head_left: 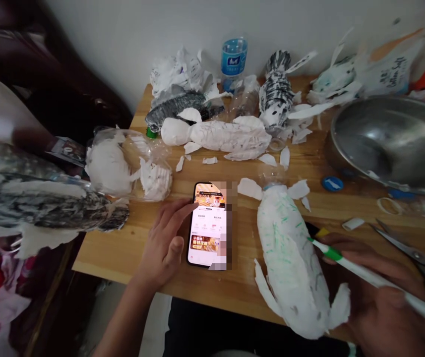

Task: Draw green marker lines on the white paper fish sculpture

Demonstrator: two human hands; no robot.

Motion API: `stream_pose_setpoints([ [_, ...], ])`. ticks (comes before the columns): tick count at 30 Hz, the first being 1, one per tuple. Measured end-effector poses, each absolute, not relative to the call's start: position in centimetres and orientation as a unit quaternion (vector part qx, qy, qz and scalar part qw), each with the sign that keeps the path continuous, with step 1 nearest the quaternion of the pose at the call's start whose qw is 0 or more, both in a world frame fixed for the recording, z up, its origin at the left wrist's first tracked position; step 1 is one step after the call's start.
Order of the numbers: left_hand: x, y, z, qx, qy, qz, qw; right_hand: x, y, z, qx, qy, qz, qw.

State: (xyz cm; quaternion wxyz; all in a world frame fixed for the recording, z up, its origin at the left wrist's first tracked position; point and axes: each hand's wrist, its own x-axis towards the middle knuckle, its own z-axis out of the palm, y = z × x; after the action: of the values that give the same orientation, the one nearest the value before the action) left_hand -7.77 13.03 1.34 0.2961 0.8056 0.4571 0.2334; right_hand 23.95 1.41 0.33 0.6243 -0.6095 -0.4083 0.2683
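My left hand (167, 238) rests at the left edge of a lit smartphone (205, 223), its fingers stretched out and a fingertip on the upper screen. In my right hand (379, 297) is a white marker with a green tip (376, 282), slanting up to the left. Its tip is at the side of a white papier-mâché fish (290, 253) with paper fins and green strokes on its body. The fish lies on the wooden table (230, 292), its lower end over the front edge. Part of the phone screen is blurred out.
More paper-covered fish shapes (227, 136) lie at the back and left. A metal basin (391, 139) stands at the right, with scissors (413, 253) and a blue cap (332, 183) near it. A blue-labelled plastic bottle (233, 57) stands by the wall. Paper scraps (210, 160) are scattered between.
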Motion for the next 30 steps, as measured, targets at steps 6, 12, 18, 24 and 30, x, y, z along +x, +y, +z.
stream_pose_setpoints([
  [6, -7.6, 13.2, 1.3, 0.806, 0.452, 0.252, 0.288, 24.0, 0.7, -0.7, -0.629, -0.422, 0.239, 0.607],
  [12, -7.7, 13.0, 1.2, 0.808, 0.448, 0.255, 0.284, 23.7, 0.5, -0.9, -0.657, -0.443, 0.182, 0.582],
  [18, -7.3, 12.6, 1.3, 0.832, 0.456, 0.215, 0.230, 23.7, 0.6, -0.6, -0.637, -0.482, 0.175, 0.576],
  [24, -7.0, 12.4, 1.7, 0.852, 0.460, 0.165, 0.186, 23.6, 0.3, -1.0, -0.621, -0.492, 0.177, 0.584],
  [30, -6.6, 12.3, 2.2, 0.820, 0.483, 0.193, 0.239, 23.2, 0.4, -0.4, -0.612, -0.498, 0.188, 0.584],
])
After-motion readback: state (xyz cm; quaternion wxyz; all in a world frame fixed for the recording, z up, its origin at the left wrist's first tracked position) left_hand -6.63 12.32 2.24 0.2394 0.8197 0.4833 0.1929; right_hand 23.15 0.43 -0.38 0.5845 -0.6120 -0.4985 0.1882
